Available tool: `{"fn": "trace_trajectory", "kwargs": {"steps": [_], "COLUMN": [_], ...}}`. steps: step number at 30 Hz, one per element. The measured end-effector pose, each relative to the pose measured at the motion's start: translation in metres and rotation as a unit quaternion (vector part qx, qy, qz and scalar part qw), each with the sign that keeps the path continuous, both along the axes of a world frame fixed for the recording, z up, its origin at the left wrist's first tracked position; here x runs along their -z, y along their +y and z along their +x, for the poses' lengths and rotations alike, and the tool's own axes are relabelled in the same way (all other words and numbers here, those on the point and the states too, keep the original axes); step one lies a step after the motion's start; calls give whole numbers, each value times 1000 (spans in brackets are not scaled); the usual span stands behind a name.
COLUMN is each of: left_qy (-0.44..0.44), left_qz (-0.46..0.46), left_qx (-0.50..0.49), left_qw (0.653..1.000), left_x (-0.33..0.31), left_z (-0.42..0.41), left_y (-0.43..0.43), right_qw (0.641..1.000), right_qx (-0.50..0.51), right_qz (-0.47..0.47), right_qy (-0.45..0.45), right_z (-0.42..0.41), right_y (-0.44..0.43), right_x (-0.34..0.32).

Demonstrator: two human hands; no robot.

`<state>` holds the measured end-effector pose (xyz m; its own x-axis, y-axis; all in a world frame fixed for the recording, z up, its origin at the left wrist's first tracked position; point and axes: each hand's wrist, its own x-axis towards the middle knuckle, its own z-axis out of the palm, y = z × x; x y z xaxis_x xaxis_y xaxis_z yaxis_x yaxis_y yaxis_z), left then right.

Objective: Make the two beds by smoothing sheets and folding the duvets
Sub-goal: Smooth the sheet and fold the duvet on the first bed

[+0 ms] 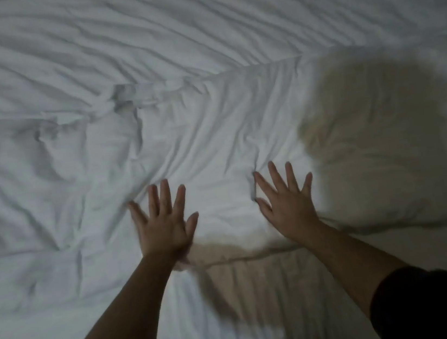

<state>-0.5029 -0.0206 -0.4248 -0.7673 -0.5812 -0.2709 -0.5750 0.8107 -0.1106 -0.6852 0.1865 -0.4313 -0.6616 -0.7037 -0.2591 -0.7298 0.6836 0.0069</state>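
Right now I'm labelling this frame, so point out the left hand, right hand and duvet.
left hand (164,225): head view, back of the hand.
right hand (288,203): head view, back of the hand.
duvet (213,142): head view, creased top just beyond the fingers.

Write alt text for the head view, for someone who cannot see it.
A person's left hand and right hand press flat, fingers spread, on a rumpled white fabric duvet. Beyond its far edge lies a creased white bed sheet. The light is dim.

The duvet (211,131) runs past both side edges; its wrinkles are blurred.
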Motion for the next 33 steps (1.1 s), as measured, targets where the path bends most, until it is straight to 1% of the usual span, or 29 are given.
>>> {"fn": "trace_trajectory", "kwargs": {"steps": [2, 4, 7, 10, 14, 17, 20, 22, 25, 27, 30, 33], "left_qy": [-4, -9, -21, -4, -18, -42, -39, -32, 4, 10, 28, 35], "left_qz": [-6, 3, 15, 27, 49, 32, 13, -7, -7, -8, -17, -10], "left_qx": [1, -17, -55, -62, -51, -34, -22, -21, -38, -36, 10, 47], "left_qw": [1000, 1000, 998, 998, 997, 998, 999, 999, 999, 999, 999, 998], "left_x": [3, 6, 9, 12, 8, -2, -16, -27, -47, -60, -63, -54], "left_z": [41, 85, 135, 147, 144, 145, 137, 128, 119, 114, 91, 58], "left_y": [-41, -78, -112, -120, -128, -140, -160, -182, -232, -276, -349, -414], "right_qw": [1000, 999, 998, 996, 996, 995, 994, 996, 995, 994, 996, 992], "right_qx": [17, 29, -23, -67, -60, -62, -58, -48, -28, -16, 7, 65], "right_qz": [0, -21, -42, -9, 13, 20, 30, 21, -5, -29, -58, -68], "right_qy": [5, -7, -37, -55, -59, -80, -87, -79, -95, -104, -67, -79], "right_z": [45, 92, 156, 181, 176, 171, 159, 148, 134, 126, 104, 63], "right_y": [-40, -87, -149, -176, -176, -178, -188, -199, -224, -248, -290, -343], "right_x": [4, 7, 3, 3, -2, -9, -17, -24, -47, -64, -77, -71]}}
